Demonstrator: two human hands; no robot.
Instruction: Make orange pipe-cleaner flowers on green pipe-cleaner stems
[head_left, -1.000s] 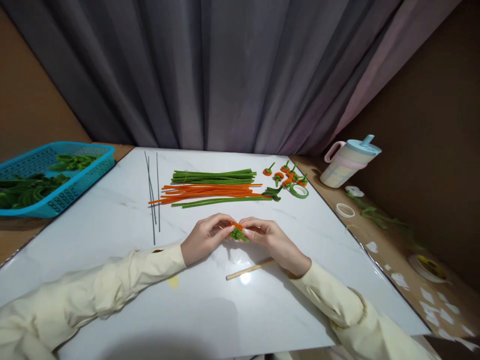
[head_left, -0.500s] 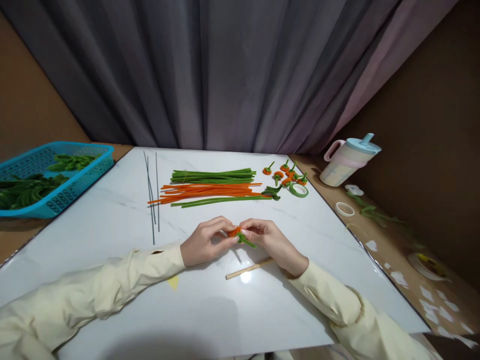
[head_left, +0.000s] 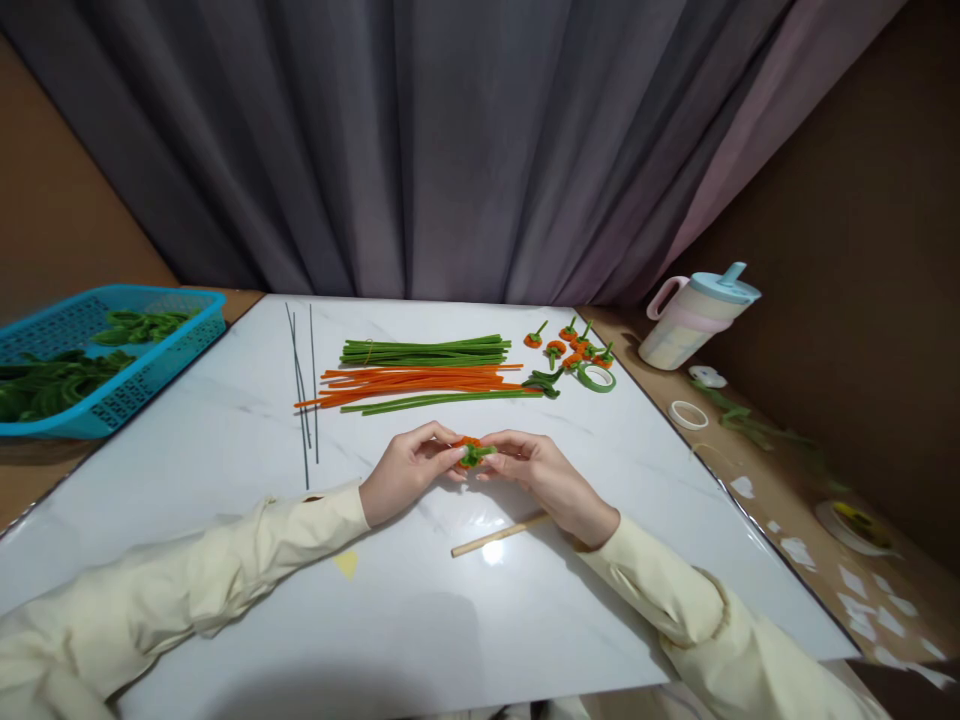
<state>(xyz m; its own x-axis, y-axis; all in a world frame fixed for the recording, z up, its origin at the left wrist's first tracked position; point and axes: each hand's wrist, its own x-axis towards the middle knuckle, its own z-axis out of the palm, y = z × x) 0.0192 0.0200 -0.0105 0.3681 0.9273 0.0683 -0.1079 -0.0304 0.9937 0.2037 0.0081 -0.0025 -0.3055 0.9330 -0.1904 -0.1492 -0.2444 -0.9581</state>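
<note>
Between my two hands, over the middle of the white table, is a small orange pipe-cleaner pumpkin [head_left: 470,443] with a green top and stem. My left hand [head_left: 412,468] pinches its left side with thumb and fingertips. On the other side, my right hand [head_left: 546,480] grips its right edge and the green stem. Part of the pumpkin is hidden behind my fingers. A thin wooden stick [head_left: 491,540] lies below my right hand, its right end covered by that hand. Beyond my hands lie orange pipe cleaners [head_left: 420,382] and green pipe cleaners [head_left: 424,351].
Several similar orange pumpkins [head_left: 568,335] sit at the back right beside green tape [head_left: 596,377]. Dark thin wires [head_left: 313,390] lie at left. A blue basket [head_left: 161,375] with green pieces stands far left. A tumbler [head_left: 697,315] and paper scraps [head_left: 799,552] are right of the table.
The pumpkin has turned so its green top faces me more, and the stem now points right rather than down-right. My hands have risen slightly and my right fingers have shifted onto the stem.
</note>
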